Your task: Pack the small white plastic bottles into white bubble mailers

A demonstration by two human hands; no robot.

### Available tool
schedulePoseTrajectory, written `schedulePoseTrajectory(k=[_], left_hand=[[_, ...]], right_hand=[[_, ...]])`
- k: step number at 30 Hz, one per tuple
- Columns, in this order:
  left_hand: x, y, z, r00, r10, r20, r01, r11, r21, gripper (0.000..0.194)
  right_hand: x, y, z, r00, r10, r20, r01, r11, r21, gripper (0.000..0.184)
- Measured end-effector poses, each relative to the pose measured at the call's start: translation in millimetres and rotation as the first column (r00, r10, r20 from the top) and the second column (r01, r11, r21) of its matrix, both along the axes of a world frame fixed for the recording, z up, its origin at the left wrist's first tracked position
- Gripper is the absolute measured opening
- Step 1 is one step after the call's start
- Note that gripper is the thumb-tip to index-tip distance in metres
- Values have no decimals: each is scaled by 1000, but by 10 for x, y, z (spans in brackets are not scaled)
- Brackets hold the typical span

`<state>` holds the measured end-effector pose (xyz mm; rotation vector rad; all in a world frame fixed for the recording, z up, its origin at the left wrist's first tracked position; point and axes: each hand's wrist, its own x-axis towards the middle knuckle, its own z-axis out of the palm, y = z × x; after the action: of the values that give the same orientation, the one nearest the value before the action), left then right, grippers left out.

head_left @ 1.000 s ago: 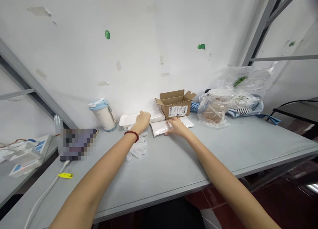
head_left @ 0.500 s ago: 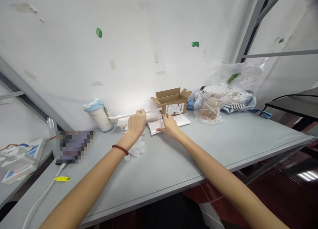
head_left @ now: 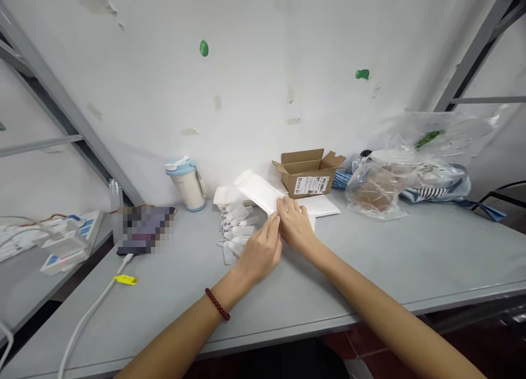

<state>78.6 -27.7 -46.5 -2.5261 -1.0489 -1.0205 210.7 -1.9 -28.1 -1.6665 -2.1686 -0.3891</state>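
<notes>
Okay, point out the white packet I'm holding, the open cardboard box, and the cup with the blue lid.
White packet [head_left: 259, 191]: head view, on its flat upper face.
Cardboard box [head_left: 311, 185]: head view, on its front label.
Cup [head_left: 189, 189]: head view, on its pale body.

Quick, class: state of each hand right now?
Left hand: closed, holding the near end of a flat, white, rectangular, paper-like sleeve.
Right hand: closed, holding the same sleeve.

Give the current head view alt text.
Left hand and right hand meet at the near end of a flat white packet over a grey tabletop. Small white tag-like pieces lie left of the hands; an open brown cardboard box stands behind.
</notes>
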Motion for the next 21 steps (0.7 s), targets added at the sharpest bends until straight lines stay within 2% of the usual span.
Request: schedulePoseTrajectory(k=[3,6,9,11,12,14,16,17,19,21], left_hand=[[-16,5,29,992,7,122,-4,1000,-25,38],[-156,96,126,948,120,294,-123,992,-9,34],[-363,237,242,846,285,450,-296,954,-46,35],[-500,335,306,742,383,550,-352,921,-167,41],[-561,380,330,681,420,600,-334,907,-256,45],[-659,452,369,558,473,682,-221,877,-428,49],[-713,489,403,454,479,751,25,836,-548,47],[-722,492,420,413,477,776,167,798,-579,45],[-709,466,454,362,480,799,407,690,-599,43],[-662,408,481,394,492,776,547,553,-628,45]], right_hand=[[43,59,-21,1000,-12,28,13,999,-34,58],[96,133,-51,998,-30,63,33,998,-46,60],[118,154,-59,994,17,111,-9,998,-69,63],[108,134,-49,986,75,146,-63,994,-85,64],[98,117,-40,982,99,159,-86,993,-86,64],[75,79,-18,976,128,174,-116,990,-74,63],[58,42,6,977,135,166,-127,990,-60,61],[54,27,17,977,146,153,-138,989,-59,60],[53,5,33,977,182,110,-173,981,-82,61],[56,-9,43,972,227,63,-218,968,-124,74]])
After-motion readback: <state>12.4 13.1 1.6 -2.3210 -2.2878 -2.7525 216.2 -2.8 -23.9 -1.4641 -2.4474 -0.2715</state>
